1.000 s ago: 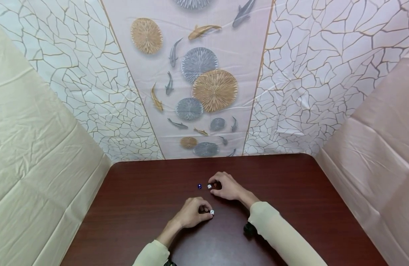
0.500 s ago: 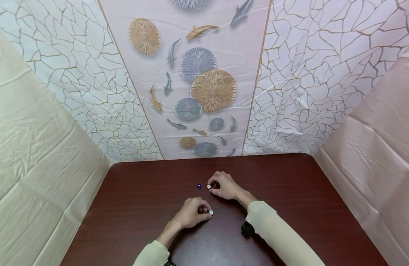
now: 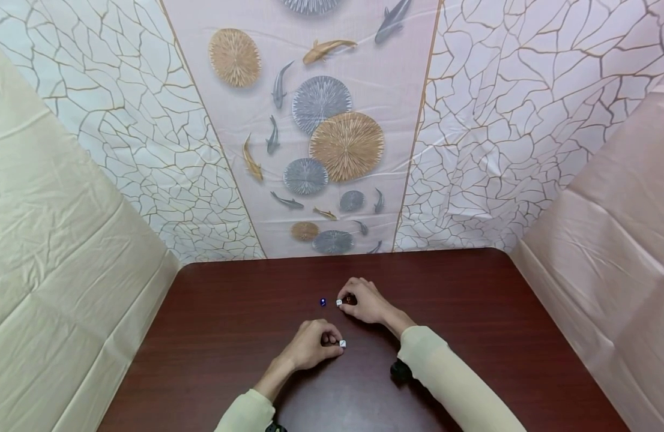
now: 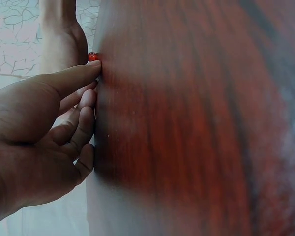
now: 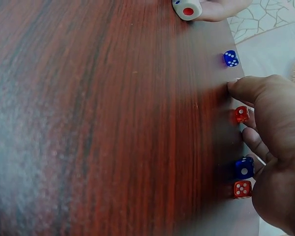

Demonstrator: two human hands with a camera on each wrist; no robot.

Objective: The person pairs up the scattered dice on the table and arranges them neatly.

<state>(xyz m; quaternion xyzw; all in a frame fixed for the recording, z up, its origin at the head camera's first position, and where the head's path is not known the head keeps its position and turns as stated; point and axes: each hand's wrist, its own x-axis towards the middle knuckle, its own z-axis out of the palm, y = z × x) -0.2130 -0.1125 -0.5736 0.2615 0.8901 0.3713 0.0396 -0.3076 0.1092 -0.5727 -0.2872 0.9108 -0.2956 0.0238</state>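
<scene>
In the head view my left hand point(image 3: 313, 345) rests low on the table and pinches a white die point(image 3: 343, 344) between thumb and index finger. Farther back, the thumb and index finger of my right hand point(image 3: 364, 302) hold a second white die point(image 3: 339, 302). Under its curved palm sits a red die point(image 3: 349, 298). The right wrist view shows a red die point(image 5: 241, 114), a blue die point(image 5: 245, 168) and another red die point(image 5: 242, 189) beside the palm. The thumb hides the right hand's white die there. A blue die point(image 3: 323, 302) lies just left of the right fingertips.
Both hands work on a dark reddish-brown table point(image 3: 229, 312) with a glossy top. A patterned cloth point(image 3: 321, 144) with fish and round shapes hangs behind its far edge. Plain beige cloths point(image 3: 78, 228) stand along both sides.
</scene>
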